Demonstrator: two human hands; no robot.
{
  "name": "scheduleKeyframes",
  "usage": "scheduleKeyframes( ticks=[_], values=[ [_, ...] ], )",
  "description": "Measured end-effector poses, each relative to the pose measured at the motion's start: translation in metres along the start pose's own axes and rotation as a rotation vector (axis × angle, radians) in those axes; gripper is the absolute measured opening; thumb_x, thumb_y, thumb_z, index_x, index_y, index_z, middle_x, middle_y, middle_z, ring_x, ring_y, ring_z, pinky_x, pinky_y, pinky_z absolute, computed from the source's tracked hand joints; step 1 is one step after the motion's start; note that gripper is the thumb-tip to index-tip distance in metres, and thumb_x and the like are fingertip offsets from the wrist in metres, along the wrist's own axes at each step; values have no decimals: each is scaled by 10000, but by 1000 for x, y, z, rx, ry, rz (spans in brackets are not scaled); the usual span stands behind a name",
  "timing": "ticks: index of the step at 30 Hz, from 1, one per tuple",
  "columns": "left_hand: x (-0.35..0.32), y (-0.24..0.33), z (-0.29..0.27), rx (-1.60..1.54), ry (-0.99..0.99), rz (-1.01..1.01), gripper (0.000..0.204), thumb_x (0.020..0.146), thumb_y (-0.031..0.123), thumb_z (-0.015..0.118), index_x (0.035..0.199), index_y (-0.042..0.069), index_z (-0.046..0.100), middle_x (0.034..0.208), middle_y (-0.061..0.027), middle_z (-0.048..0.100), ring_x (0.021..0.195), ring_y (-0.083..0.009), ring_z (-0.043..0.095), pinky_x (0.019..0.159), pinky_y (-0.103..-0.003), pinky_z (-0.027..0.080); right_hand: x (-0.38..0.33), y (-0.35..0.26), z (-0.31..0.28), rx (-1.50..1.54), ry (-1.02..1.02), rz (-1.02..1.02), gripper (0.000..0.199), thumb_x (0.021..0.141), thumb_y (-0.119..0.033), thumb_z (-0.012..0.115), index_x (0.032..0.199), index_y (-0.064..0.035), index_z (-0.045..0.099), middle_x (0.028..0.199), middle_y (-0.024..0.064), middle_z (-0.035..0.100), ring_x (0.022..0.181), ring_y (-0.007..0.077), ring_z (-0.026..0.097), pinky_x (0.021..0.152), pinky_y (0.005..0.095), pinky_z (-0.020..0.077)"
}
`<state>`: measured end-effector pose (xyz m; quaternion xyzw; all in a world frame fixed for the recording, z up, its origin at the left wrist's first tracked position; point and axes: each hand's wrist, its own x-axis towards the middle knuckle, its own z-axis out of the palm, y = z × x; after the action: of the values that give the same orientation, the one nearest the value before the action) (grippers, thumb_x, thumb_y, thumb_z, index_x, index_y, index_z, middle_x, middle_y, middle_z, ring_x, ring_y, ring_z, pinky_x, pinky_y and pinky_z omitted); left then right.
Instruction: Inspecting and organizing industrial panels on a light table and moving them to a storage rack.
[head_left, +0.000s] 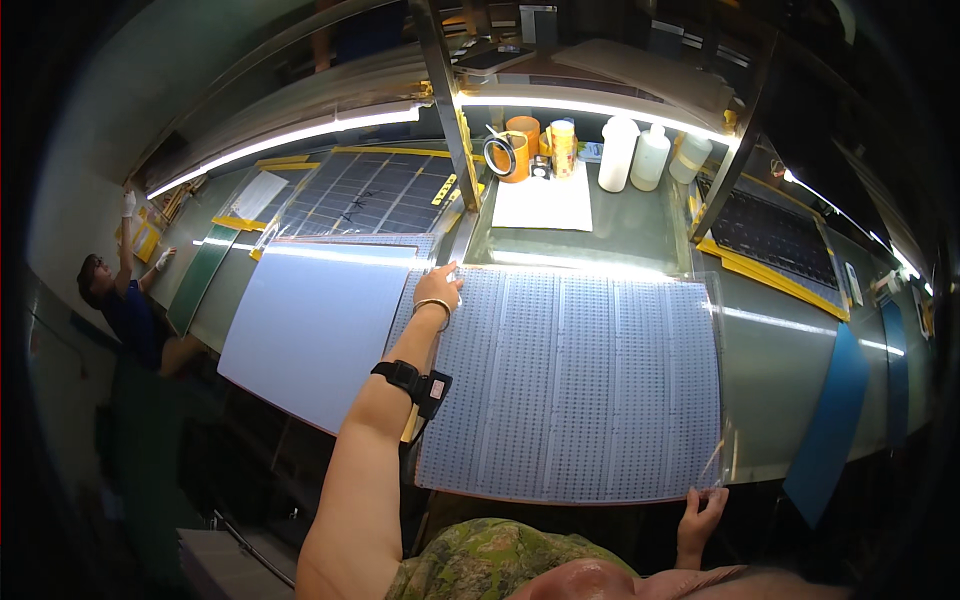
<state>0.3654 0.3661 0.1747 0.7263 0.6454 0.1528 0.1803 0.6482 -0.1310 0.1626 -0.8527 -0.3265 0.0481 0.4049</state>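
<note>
The right hand [703, 512], nearest the camera, pinches the near right corner of the large perforated sheet [580, 390]. The left hand [439, 287] rests spread on its far left corner. The sheet lies flat on the desk [780, 350] between both hands, its long axis running left-right.

Long steel workbench [640, 235] under bright strip lights [300, 135]; shelf above; floor below dark, perhaps bare

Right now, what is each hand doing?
Left hand: open, fingers resting on the far left corner of the patterned sheet.
Right hand: pinching the clear film at the sheet's near right corner.
</note>
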Motion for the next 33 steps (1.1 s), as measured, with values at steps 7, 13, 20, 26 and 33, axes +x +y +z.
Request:
scheduleKeyframes(
  ticks=[7, 13, 20, 26, 33],
  values=[
    [-5, 8, -7, 122, -63, -8, 401, 826, 226, 606, 1219, 181, 543, 1085, -154, 607, 994, -312, 584, 851, -389, 464, 2, -3, -3, -25, -21, -9, 155, 789, -10, 566, 795, 32, 417, 806, 104, 390, 731, 245, 428, 682, 349, 372],
    [-7, -6, -7, 89, -64, -25, 400, 831, 220, 598, 1225, 182, 539, 1073, -160, 610, 996, -321, 580, 849, -396, 458, 2, -1, -1, -6, -21, -6, 145, 786, -7, 563, 806, 36, 426, 806, 103, 390, 731, 243, 425, 685, 346, 372],
    [-6, -6, -8, 88, -77, 21, 400, 838, 236, 588, 1232, 187, 533, 1101, -157, 599, 1007, -315, 575, 868, -392, 449, 3, -5, -2, 5, -28, 18, 130, 792, -6, 557, 819, 41, 438, 811, 100, 390, 729, 234, 422, 685, 342, 373],
    [-5, -1, -9, 121, -110, 22, 399, 851, 250, 571, 1244, 197, 520, 1119, -140, 595, 1033, -303, 562, 882, -388, 445, 2, -3, -2, -3, -15, -16, 136, 791, -2, 558, 805, 36, 428, 807, 100, 386, 724, 233, 418, 676, 341, 372],
    [-2, -2, -11, 173, -137, 28, 412, 860, 259, 558, 1262, 190, 499, 1116, -142, 596, 1026, -305, 566, 872, -393, 452, 1, -9, 1, 3, -12, -27, 145, 788, 4, 557, 791, 33, 415, 796, 98, 377, 713, 231, 410, 667, 340, 368]
  ],
)
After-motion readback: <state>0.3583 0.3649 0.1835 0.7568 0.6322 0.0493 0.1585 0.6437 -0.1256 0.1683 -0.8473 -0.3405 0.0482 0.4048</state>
